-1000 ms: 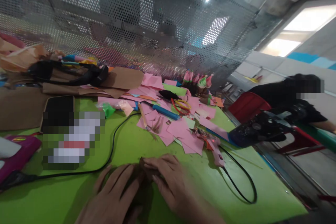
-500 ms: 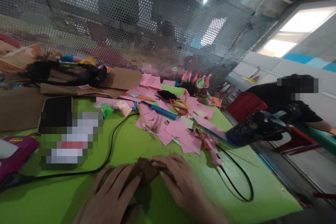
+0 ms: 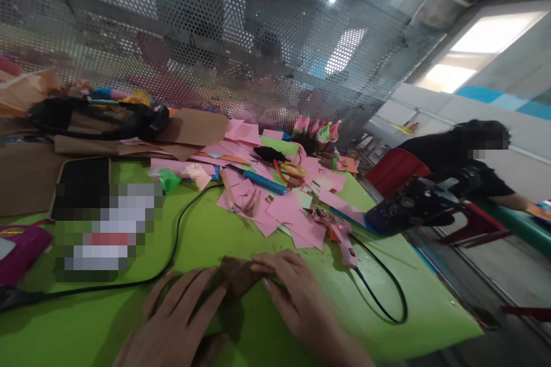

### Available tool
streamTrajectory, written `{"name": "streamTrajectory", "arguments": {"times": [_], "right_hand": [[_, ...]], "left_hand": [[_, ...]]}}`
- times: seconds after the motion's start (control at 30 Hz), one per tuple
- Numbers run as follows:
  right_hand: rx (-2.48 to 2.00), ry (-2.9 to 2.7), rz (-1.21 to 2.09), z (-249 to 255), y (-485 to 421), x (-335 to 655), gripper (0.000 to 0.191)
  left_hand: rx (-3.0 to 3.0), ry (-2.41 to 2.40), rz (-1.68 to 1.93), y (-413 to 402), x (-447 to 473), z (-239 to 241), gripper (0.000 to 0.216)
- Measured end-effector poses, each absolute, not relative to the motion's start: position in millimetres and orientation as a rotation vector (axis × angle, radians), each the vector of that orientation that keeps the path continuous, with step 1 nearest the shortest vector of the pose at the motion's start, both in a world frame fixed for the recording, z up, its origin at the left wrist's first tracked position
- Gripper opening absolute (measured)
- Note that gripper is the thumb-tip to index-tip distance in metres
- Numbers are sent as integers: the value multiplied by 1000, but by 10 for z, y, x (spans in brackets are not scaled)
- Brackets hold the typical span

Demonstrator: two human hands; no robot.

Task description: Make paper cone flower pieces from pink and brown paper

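Observation:
A small folded piece of brown paper (image 3: pixel 237 276) is held between my two hands just above the green table. My left hand (image 3: pixel 183 304) lies over its left side, fingers bent and closed on it, with the thumb mostly hidden. From the right, my right hand (image 3: pixel 293 289) pinches the other edge with thumb and fingertips. The lower part of the paper falls in shadow between the palms. To the right of my right hand lies a pink glue gun (image 3: pixel 343 241), its red light lit and its black cord curving toward me.
Pink paper pieces (image 3: pixel 297 223), a blue-handled cutter (image 3: pixel 264 182) and scissors (image 3: pixel 289 172) lie beyond my hands. A phone (image 3: pixel 81 175) and black cable (image 3: pixel 176 235) are on the left. A dark cylindrical container (image 3: pixel 387 212) stands at the right edge. Another person (image 3: pixel 451 149) sits farther right.
The whole view has shifted slightly, so the table's things appear a little farther left. Both hands keep their hold on the brown paper, with almost no change of grip.

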State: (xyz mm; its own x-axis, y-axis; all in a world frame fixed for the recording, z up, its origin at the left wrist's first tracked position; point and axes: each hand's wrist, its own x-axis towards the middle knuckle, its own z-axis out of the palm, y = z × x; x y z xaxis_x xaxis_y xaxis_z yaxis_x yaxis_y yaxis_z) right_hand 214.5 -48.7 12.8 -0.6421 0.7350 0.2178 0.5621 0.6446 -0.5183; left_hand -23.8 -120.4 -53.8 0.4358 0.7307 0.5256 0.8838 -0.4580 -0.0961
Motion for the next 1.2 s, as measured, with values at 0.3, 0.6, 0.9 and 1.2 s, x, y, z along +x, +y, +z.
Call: {"name": "streamTrajectory", "arguments": {"times": [0.3,0.6,0.9,1.2], "right_hand": [[-1051,-2421,581,161,-495,2138,33],[-1042,-2416,579,158,-502,2147,34],[-1037,-2356,517,145,-488,2255,34],[-1059,-2357,500,126,-506,2291,34]], "left_hand": [[-2365,-1410,-617,-1224,-250,-560,45],[-2336,-1378,-658,-1210,-215,-524,42],[-2334,-1351,-557,-1211,-255,-564,46],[-2343,-1360,-579,-1211,-263,-580,46]]}}
